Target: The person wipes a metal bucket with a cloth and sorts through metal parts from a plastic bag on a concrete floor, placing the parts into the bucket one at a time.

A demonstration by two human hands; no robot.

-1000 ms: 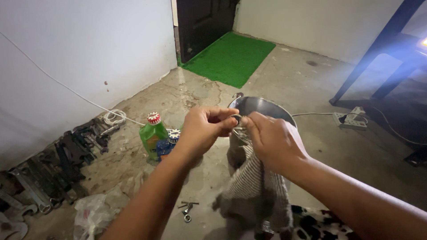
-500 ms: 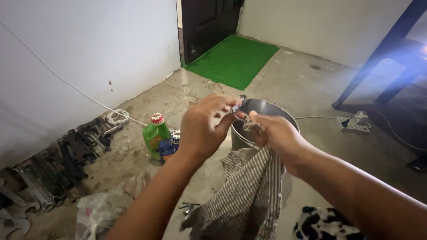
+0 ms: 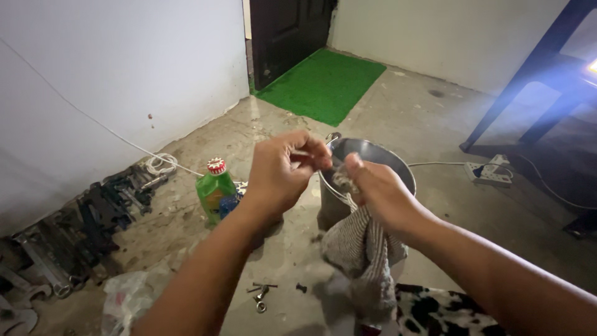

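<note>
My left hand [image 3: 281, 169] pinches a small metal part [image 3: 303, 153] between thumb and fingers. Close beside it, my right hand [image 3: 373, 190] grips a grey striped cloth [image 3: 360, 252] that hangs down in a bunch. The fingertips of both hands meet in front of a metal bucket [image 3: 373, 157] standing on the concrete floor. What the cloth wraps at my right fingertips is too blurred to tell.
A green bottle [image 3: 214, 186] and a blue one stand left of the bucket. Wrenches [image 3: 81, 227] line the wall. Small bolts [image 3: 261, 297] and a plastic bag [image 3: 127, 298] lie near. A power strip [image 3: 491, 171], black table legs [image 3: 516, 93], green mat [image 3: 323, 84].
The cloth has bunched up and swung under my right hand. My left hand has shifted a little to the left and closed more over the small part.
</note>
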